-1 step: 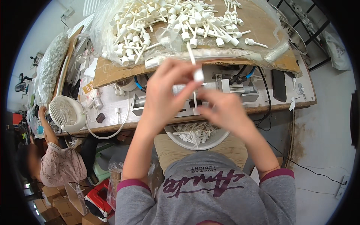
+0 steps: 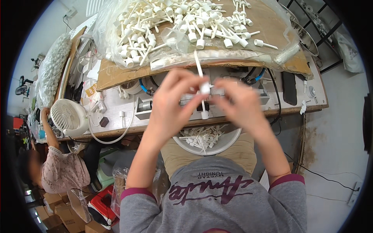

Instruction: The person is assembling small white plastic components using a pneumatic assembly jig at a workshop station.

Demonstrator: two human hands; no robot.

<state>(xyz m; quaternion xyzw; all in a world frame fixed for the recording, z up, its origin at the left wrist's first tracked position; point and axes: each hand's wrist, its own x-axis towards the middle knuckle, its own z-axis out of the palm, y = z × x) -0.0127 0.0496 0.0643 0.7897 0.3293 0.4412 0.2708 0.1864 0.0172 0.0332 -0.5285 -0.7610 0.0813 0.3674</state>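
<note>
My left hand [image 2: 171, 99] pinches a white plastic stick with a cylindrical head [image 2: 197, 64] between thumb and fingers. Its thin stem points away from me, and the head end sits at my fingertips. Close by on the right, my right hand [image 2: 241, 103] has its fingers bent toward that end; motion blur hides whether anything is between them. Below the fingertips, a smaller white capped stick [image 2: 205, 114] stands over the bench fixture, and I cannot tell what supports it. Both hands are above a metal fixture [image 2: 144, 112] at the bench edge.
Many white capped sticks [image 2: 142, 39] lie piled on plastic-covered cardboard [image 2: 268, 29]. A bowl [image 2: 186, 148] of smaller white sticks rests at my lap. On the bench are a white fan [image 2: 69, 117], hose and dark phone [image 2: 289, 88]. Another person [image 2: 64, 171] works at left.
My right hand has moved up and slightly right, away from the lower small stick and toward the held stick's head. My left hand has lowered the held stick slightly.
</note>
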